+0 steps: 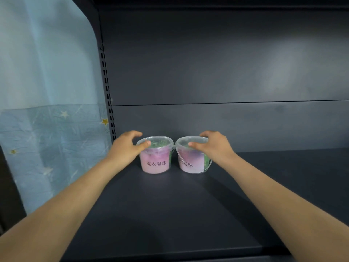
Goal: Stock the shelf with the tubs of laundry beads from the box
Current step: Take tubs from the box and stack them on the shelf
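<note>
Two clear tubs of laundry beads with pink labels stand side by side on the dark shelf [170, 205], toward its back left. My left hand [126, 146] curls round the lid rim of the left tub [156, 163], thumb on the front of the lid and fingers arched over its far left edge. On the right tub [190, 163], my right hand [213, 146] grips the lid the same way from the right side, and the tub's thin handle hangs down its front. Both tubs rest upright on the shelf, almost touching each other.
The shelf's dark back panel [226, 72] rises just behind the tubs. A slotted upright post [108, 95] marks the left end of the shelf. A light blue curtain with stars [47, 110] hangs to the left. Bare shelf surface stretches right of the tubs and in front.
</note>
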Tool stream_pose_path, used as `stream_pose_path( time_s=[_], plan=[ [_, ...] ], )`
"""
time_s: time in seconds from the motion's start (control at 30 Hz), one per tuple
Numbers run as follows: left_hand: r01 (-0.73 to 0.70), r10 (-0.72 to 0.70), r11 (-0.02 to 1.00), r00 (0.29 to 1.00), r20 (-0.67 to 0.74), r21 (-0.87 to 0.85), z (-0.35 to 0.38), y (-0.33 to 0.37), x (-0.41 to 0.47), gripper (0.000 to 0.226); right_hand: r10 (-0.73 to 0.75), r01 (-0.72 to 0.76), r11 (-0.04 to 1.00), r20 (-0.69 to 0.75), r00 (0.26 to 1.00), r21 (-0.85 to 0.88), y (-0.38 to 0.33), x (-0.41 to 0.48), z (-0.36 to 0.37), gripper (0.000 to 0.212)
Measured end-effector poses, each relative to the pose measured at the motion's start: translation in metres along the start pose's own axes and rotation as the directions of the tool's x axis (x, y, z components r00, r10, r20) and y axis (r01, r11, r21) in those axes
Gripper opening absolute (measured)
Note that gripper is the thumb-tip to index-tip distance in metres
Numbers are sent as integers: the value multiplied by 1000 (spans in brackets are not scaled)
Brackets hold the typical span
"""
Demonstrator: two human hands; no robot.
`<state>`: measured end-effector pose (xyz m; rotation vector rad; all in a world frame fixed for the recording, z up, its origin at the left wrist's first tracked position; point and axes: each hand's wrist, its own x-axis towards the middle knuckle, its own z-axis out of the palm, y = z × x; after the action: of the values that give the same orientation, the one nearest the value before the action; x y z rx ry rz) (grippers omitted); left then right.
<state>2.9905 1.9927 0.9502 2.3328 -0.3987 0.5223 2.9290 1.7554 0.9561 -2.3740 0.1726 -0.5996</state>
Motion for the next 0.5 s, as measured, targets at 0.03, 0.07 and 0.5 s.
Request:
stream_pose_path(
  time_s=[0.03, 0.07, 0.5],
  plan=[
    [-59, 58, 998, 997, 42, 32, 1, 2, -3, 49, -24, 24, 999, 8, 1000, -30, -2, -3, 2, 57],
    [-112, 105, 991, 990, 91, 72, 3, 2, -5, 49, -46, 48, 997, 22, 999, -57, -3, -5, 4, 57],
    [-240, 221, 966, 960, 174, 98, 19, -12, 3, 43, -108, 95, 992, 171, 979, 81, 27, 18, 11, 37]
  ],
)
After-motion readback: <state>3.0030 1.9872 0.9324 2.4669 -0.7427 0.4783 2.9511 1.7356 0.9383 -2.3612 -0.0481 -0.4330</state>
